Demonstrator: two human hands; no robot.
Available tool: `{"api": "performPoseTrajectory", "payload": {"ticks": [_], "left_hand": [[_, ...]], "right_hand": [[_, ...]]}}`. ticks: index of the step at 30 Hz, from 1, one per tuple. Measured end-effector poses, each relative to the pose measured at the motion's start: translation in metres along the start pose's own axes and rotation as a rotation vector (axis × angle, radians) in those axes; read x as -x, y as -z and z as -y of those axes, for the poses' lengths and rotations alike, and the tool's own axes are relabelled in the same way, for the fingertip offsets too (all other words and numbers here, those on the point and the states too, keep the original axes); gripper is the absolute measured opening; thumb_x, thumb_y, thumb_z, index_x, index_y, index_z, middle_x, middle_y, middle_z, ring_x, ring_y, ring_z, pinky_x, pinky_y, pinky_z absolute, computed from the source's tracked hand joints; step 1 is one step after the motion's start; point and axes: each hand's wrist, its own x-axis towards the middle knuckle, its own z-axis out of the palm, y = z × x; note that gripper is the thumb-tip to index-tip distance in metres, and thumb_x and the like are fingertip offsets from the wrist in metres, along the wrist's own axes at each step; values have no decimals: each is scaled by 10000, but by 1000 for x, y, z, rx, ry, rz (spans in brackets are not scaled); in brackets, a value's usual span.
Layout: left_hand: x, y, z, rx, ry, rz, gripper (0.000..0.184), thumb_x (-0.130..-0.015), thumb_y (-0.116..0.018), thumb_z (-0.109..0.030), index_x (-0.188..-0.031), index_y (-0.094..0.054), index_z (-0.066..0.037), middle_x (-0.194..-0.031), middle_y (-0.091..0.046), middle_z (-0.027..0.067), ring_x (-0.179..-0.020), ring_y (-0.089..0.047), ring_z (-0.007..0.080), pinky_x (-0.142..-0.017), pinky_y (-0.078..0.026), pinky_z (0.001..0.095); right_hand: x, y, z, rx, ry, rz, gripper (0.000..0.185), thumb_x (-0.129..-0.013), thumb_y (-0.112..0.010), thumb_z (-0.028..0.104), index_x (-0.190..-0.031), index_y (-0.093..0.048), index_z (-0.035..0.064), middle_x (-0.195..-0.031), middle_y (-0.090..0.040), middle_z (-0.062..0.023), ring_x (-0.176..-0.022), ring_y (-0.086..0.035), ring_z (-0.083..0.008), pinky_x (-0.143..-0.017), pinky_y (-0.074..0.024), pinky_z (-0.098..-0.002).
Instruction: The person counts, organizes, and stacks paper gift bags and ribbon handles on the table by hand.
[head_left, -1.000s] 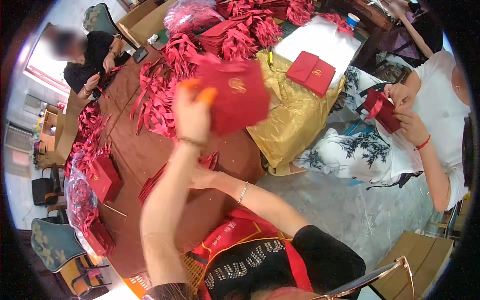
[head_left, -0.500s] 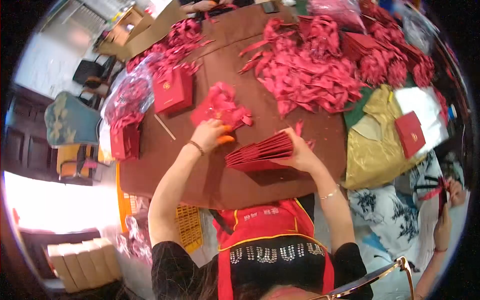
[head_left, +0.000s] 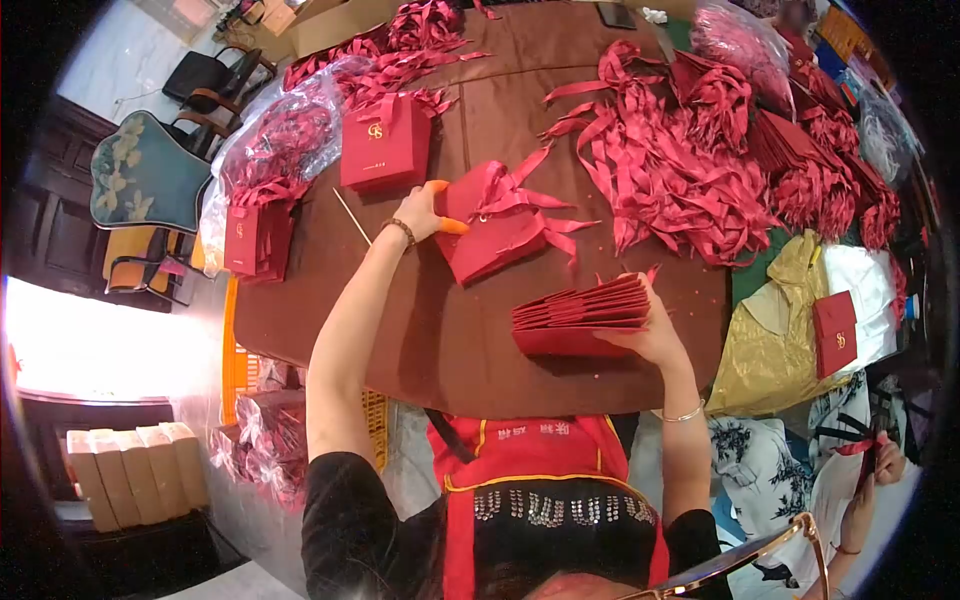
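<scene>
My left hand (head_left: 424, 213), with orange covers on two fingertips, pinches the left edge of a red paper gift bag (head_left: 495, 240). Pink-red ribbon handles lie across that bag. Closer to the front of the table, my right hand (head_left: 655, 325) is closed round the right end of a stack of flat-folded red paper bags (head_left: 580, 320), their edges fanned toward me. A boxy block of red gift bags with gold print (head_left: 385, 145) stands just beyond my left hand. A thin stick (head_left: 351, 215) lies left of my left wrist.
A large heap of ribbon-handled bags (head_left: 670, 170) covers the right back of the brown table (head_left: 480, 350). More red bags (head_left: 255, 240) and clear plastic (head_left: 310, 120) lie at the left edge. Gold plastic (head_left: 770, 330) lies at right, near a co-worker's hand (head_left: 888, 460).
My left hand has closed on the gift bag's edge, and the bag now lies turned with its ribbons to the right. The view has shifted; my right hand still holds the stack.
</scene>
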Motion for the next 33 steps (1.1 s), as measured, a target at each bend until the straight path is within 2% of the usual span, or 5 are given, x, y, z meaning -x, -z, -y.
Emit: {"api": "performPoseTrajectory", "payload": {"ticks": [7, 15, 20, 23, 33], "left_hand": [[0, 11, -3, 959, 229, 211, 503, -746, -694, -191, -1172, -494, -12, -928, -594, 37, -764, -566, 105, -642, -453, 249], [-11, -2, -27, 716, 380, 392, 540, -699, -735, -279, -1135, -527, -36, -734, -584, 8, -493, -455, 58, -391, -281, 234], [1, 23, -94, 719, -242, -59, 322, -729, -669, -59, -1025, -560, 7, -942, -612, 50, -883, -565, 134, -763, -450, 250], [25, 43, -145, -272, -476, -285, 338, -718, -645, -40, -1042, -550, -20, -932, -620, 109, -897, -580, 178, -765, -447, 263], [51, 18, -173, 301, -588, -136, 343, -714, -640, 24, -1047, -559, 2, -976, -613, 102, -871, -586, 146, -765, -462, 271]], "right_hand": [[3, -2, -3, -12, -2, -13, 618, -566, -767, -62, -1066, -425, 56, -991, -533, -19, -936, -518, -98, -830, -437, -263], [9, -4, 0, -8, 17, -1, 564, -590, -774, -16, -1028, -425, 45, -968, -547, -28, -936, -516, -97, -858, -414, -268], [12, -2, 2, 61, 76, 15, 546, -610, -769, -6, -1032, -426, 41, -951, -558, -24, -923, -519, -96, -855, -410, -264], [10, -5, -3, 51, 116, 3, 515, -628, -758, -1, -1032, -440, 27, -948, -572, -39, -914, -531, -102, -830, -424, -260], [10, -7, 8, 48, 153, 4, 546, -644, -739, 5, -1100, -440, 30, -1121, -512, -75, -1010, -501, -117, -880, -403, -274]]}}
